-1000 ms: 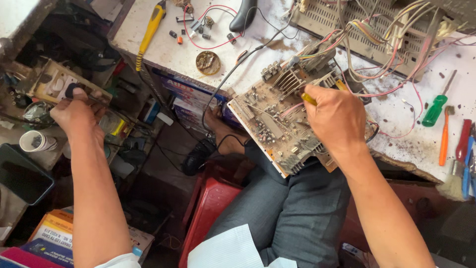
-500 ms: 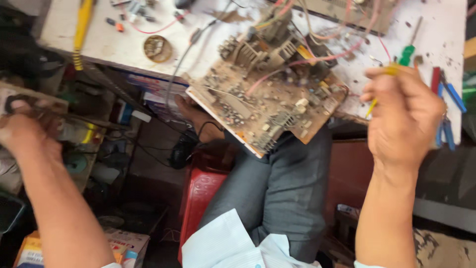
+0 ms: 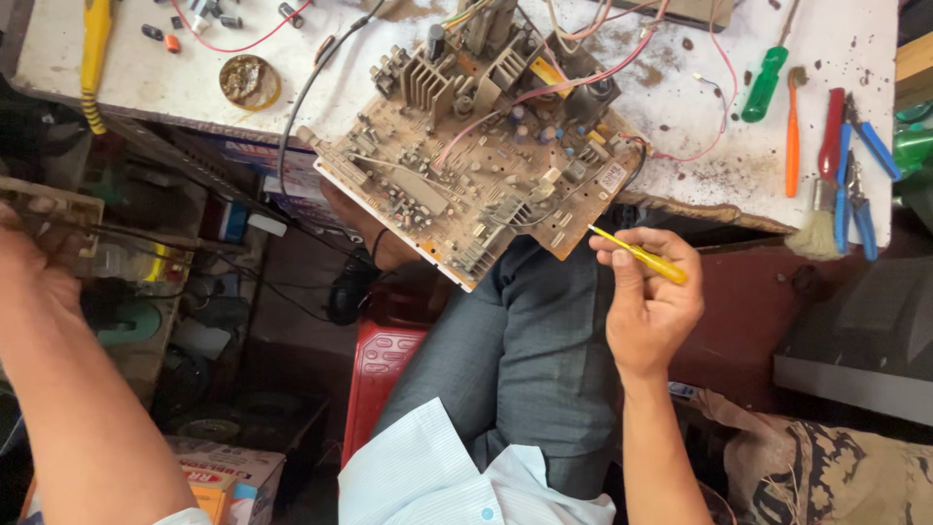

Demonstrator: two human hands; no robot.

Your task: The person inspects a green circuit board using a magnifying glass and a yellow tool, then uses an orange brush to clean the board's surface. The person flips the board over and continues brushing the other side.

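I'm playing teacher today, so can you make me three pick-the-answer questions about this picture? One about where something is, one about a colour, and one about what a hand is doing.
1. Where does the circuit board lie?
A. Flat on the floor
B. Half on the white table, overhanging the person's lap
C. Inside a box

2. What colour is the thin tool in the right hand?
A. Yellow
B. Purple
C. Black

3. What is the right hand doing?
A. Lying flat and empty
B. Pressing on the board
C. Pinching the tool, just clear of the board's edge

Answers: 1 B, its lower corner sticks out past the table edge above the grey trousers. 2 A, the handle is plainly yellow. 3 C, fingers close around the tool beside the board.
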